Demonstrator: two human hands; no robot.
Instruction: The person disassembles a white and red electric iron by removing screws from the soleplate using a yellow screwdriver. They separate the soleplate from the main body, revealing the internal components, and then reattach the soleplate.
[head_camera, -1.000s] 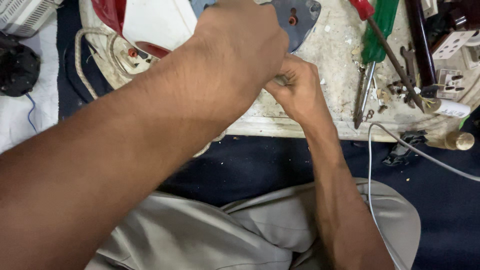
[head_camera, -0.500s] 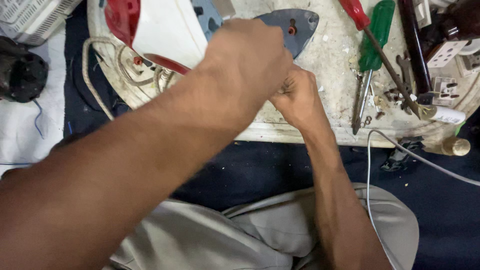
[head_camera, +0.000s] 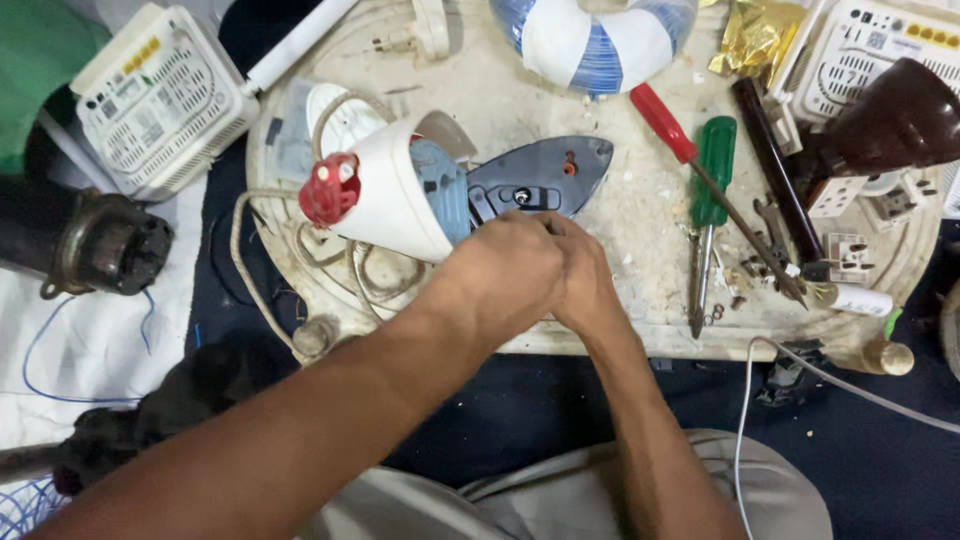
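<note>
A white electric iron (head_camera: 390, 200) with a red knob (head_camera: 328, 188) lies on its side on a worn round table (head_camera: 640, 330). Its grey soleplate (head_camera: 545, 175) faces up and points right. My left hand (head_camera: 500, 275) reaches in from the lower left and closes over the soleplate's near rear edge. My right hand (head_camera: 588, 285) presses against it from the right, fingers curled. The left hand hides whatever sits between the fingers.
A red screwdriver (head_camera: 660, 120) and a green screwdriver (head_camera: 715, 170) lie right of the iron, among small metal parts and sockets (head_camera: 850, 255). The iron's cord (head_camera: 240, 260) loops at the left. A white vented box (head_camera: 160, 100), a dark motor (head_camera: 100, 245) and a blue-white ring (head_camera: 600, 40) surround the table.
The view has tilted up, so the iron and more of the table show. Both hands stay pressed together at the soleplate's rear edge.
</note>
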